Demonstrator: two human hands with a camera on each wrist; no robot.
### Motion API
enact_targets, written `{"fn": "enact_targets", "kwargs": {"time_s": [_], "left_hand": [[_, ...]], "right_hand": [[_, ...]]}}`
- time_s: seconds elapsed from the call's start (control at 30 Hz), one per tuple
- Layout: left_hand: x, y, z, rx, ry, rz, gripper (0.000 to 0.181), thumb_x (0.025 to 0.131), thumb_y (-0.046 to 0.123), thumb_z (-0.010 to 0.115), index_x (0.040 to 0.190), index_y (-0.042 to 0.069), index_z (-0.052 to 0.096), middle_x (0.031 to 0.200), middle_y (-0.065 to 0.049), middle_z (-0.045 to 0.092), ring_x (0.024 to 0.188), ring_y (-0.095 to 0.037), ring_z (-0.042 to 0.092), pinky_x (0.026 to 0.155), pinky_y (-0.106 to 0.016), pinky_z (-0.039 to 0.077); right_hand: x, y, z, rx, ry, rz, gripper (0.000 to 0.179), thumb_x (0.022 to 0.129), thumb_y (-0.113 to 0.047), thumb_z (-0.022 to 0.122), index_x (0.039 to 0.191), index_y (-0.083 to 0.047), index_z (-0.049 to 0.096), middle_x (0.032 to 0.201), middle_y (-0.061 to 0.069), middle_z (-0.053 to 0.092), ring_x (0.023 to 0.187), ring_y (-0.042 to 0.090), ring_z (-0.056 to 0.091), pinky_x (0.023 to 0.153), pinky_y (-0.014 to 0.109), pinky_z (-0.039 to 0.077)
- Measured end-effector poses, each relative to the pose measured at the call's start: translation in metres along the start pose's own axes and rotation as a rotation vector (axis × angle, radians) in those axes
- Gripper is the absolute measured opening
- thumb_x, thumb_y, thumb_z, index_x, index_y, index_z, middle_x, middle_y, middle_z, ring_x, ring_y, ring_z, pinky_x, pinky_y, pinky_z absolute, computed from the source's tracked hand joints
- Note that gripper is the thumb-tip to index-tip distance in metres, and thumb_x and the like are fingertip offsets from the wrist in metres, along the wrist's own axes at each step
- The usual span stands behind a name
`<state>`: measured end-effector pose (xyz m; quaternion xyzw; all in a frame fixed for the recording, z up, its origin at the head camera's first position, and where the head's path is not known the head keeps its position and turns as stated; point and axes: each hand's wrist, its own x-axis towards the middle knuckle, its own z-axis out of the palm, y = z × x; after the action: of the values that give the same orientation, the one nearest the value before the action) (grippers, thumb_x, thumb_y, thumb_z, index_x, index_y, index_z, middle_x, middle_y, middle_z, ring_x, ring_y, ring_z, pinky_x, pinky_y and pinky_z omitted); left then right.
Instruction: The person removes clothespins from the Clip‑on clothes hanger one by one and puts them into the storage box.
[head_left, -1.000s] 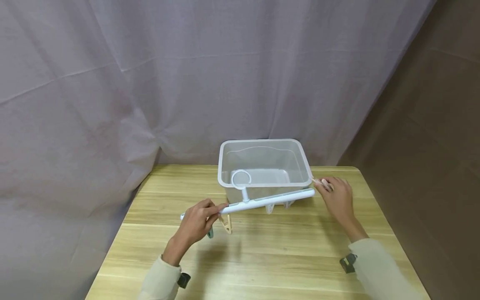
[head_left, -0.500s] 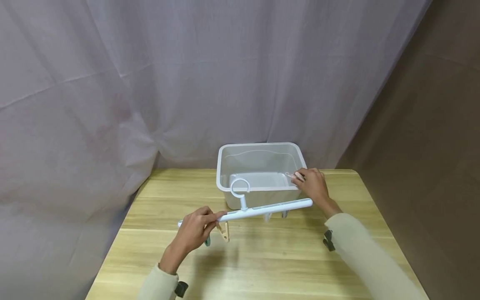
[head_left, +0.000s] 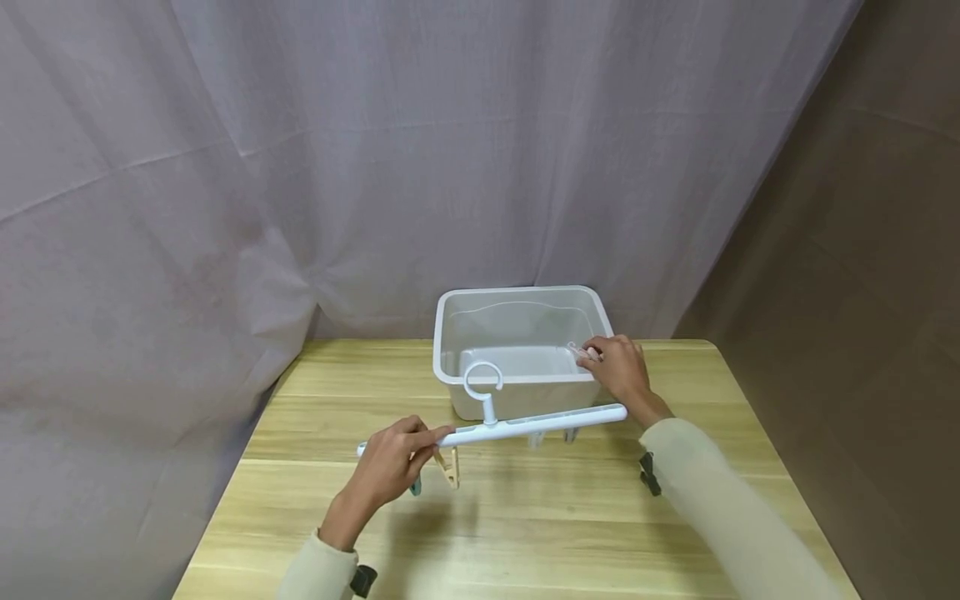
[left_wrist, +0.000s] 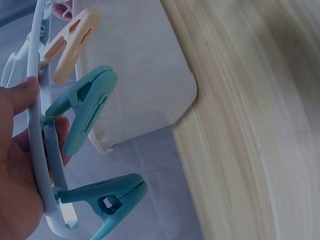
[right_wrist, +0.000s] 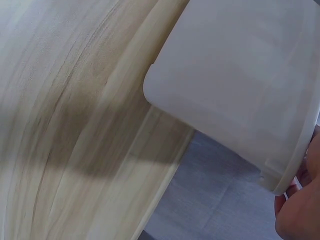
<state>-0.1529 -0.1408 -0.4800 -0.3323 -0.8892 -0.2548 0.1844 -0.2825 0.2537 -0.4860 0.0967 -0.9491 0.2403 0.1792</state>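
Observation:
In the head view my left hand [head_left: 392, 461] grips a light blue clip hanger [head_left: 540, 423] near its left end, in front of the bin. The hanger's hook [head_left: 483, 379] points up. Clothes pegs hang from its bar: a peach peg [left_wrist: 77, 45], a light teal peg [left_wrist: 92, 107] and a darker teal peg [left_wrist: 107, 195] show in the left wrist view. Clear pegs [head_left: 553, 437] hang farther right. My right hand [head_left: 621, 367] pinches a small pale pink peg [head_left: 591, 353] over the right side of the grey-white bin [head_left: 517, 379]. Its fingers partly hide the peg.
The bin stands at the back of the wooden table [head_left: 510, 533], close to the grey curtain [head_left: 480, 167]. A darker curtain [head_left: 847, 275] hangs along the right side. The table's back edge shows beside the bin in the right wrist view.
My right hand has moved left with the pink peg, from outside the bin's right rim to over the bin. The hanger sits slightly lower in the head view, still in my left hand.

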Motion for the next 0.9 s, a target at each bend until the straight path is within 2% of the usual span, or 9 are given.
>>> {"fn": "enact_targets", "kwargs": {"time_s": [0.17,0.27,0.5,0.67,0.8,0.9], "left_hand": [[0.0,0.0,0.0,0.004,-0.001,-0.001,0.037,0.083,0.008,0.081,0.119,0.016,0.076,0.082,0.003,0.06,0.06,-0.005,0.045,0.05,-0.022,0.041],[0.0,-0.001,0.0,0.008,-0.005,-0.001,0.036,0.083,0.009,0.08,0.119,0.016,0.076,0.082,0.003,0.06,0.06,-0.004,0.045,0.05,-0.022,0.041],[0.0,-0.002,-0.001,0.013,-0.005,0.007,0.037,0.083,0.009,0.081,0.119,0.016,0.076,0.083,0.003,0.061,0.06,-0.004,0.046,0.05,-0.021,0.041],[0.001,-0.003,-0.002,0.019,0.017,0.008,0.04,0.081,0.007,0.083,0.119,0.019,0.077,0.083,0.003,0.061,0.059,-0.005,0.046,0.05,-0.022,0.041],[0.003,-0.003,-0.003,0.016,0.023,0.007,0.039,0.082,0.008,0.082,0.119,0.019,0.077,0.082,0.004,0.061,0.059,-0.005,0.046,0.05,-0.024,0.042],[0.005,-0.002,-0.003,0.015,0.023,0.006,0.039,0.082,0.01,0.082,0.119,0.02,0.076,0.082,0.004,0.061,0.059,-0.005,0.046,0.05,-0.024,0.042]], "right_hand": [[0.0,0.0,0.002,0.015,0.004,-0.018,0.026,0.082,-0.016,0.083,0.101,0.0,0.074,0.084,0.009,0.071,0.099,0.039,0.059,0.087,0.053,0.037],[-0.001,0.0,0.003,0.027,0.022,-0.03,0.027,0.082,-0.015,0.083,0.103,0.0,0.074,0.085,0.011,0.071,0.099,0.039,0.058,0.087,0.053,0.037],[-0.008,0.0,-0.001,0.077,0.123,-0.112,0.037,0.085,-0.018,0.08,0.116,-0.001,0.072,0.116,0.021,0.068,0.111,0.042,0.053,0.093,0.057,0.036],[-0.022,0.001,-0.014,0.132,0.205,-0.143,0.038,0.084,-0.013,0.081,0.119,-0.002,0.071,0.118,0.023,0.064,0.111,0.043,0.052,0.093,0.058,0.036],[-0.045,0.003,-0.027,0.172,0.238,-0.077,0.038,0.085,-0.005,0.077,0.122,0.001,0.068,0.119,0.026,0.062,0.111,0.045,0.051,0.095,0.058,0.035],[-0.068,0.003,-0.035,0.213,0.196,0.033,0.04,0.09,-0.004,0.071,0.128,0.002,0.063,0.123,0.025,0.061,0.117,0.045,0.048,0.1,0.06,0.032]]}}
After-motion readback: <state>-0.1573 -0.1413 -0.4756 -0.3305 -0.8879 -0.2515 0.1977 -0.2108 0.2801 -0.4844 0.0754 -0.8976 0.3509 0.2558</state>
